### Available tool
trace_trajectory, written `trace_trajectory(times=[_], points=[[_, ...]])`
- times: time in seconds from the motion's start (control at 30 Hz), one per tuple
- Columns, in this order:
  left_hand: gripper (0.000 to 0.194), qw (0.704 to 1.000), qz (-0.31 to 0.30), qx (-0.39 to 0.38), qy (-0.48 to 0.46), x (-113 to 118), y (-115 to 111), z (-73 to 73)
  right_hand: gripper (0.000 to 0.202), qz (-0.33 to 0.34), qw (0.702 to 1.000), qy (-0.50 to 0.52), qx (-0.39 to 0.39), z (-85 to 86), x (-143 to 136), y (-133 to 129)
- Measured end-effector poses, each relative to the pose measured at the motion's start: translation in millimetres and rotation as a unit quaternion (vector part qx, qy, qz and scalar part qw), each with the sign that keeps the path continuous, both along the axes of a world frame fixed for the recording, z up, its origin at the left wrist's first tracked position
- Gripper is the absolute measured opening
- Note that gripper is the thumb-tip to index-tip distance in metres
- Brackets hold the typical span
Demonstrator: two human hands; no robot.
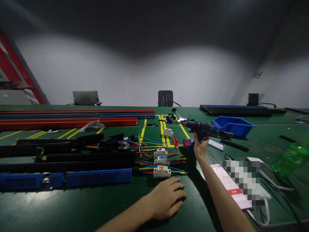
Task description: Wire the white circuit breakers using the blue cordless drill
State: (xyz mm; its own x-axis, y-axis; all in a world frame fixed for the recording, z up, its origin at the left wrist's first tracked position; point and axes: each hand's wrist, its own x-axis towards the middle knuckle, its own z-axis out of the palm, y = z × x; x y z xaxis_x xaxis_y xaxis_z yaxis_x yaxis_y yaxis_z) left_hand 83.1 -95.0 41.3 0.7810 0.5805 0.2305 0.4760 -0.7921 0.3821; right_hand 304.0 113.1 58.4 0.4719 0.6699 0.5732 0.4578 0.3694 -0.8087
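My right hand (201, 145) grips a blue and black cordless drill (201, 127) by its handle, its nose pointing left above the table. My left hand (167, 197) lies on the green tabletop with fingers slightly spread and holds nothing. Just beyond its fingertips sits a white circuit breaker (162, 172) with an orange switch, wired to coloured leads. Two similar breakers stand behind it, one with a blue switch (161, 160). A loose white breaker (168, 132) stands farther back, near red-sleeved terminals (175, 142). The wires run left into black strips and a blue socket strip (98, 177).
A blue bin (233, 125) stands behind the drill. On the right lie a phone with a lit screen (231, 187), a white-edged device (270, 174), cables and a green bottle (294, 158). Orange rails (67, 123) lie at the back left, black rails (238, 110) at the back right.
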Motion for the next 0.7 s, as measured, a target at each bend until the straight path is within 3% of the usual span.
trace_trajectory(times=[0.17, 0.47, 0.7], points=[[0.036, 1.000, 0.007, 0.001, 0.007, 0, -2, -1.4, 0.072, -0.056, 0.994, 0.087, 0.036, 12.1, -4, -5], [0.036, 1.000, 0.011, 0.002, 0.004, 0, -3, 0.9, 0.073, -0.100, 0.974, 0.130, 0.156, 47.3, -9, -37], [0.035, 1.000, 0.002, 0.026, -0.007, 1, 1, -1.9, 0.080, -0.077, 0.950, 0.094, 0.287, 103.3, -31, -47]])
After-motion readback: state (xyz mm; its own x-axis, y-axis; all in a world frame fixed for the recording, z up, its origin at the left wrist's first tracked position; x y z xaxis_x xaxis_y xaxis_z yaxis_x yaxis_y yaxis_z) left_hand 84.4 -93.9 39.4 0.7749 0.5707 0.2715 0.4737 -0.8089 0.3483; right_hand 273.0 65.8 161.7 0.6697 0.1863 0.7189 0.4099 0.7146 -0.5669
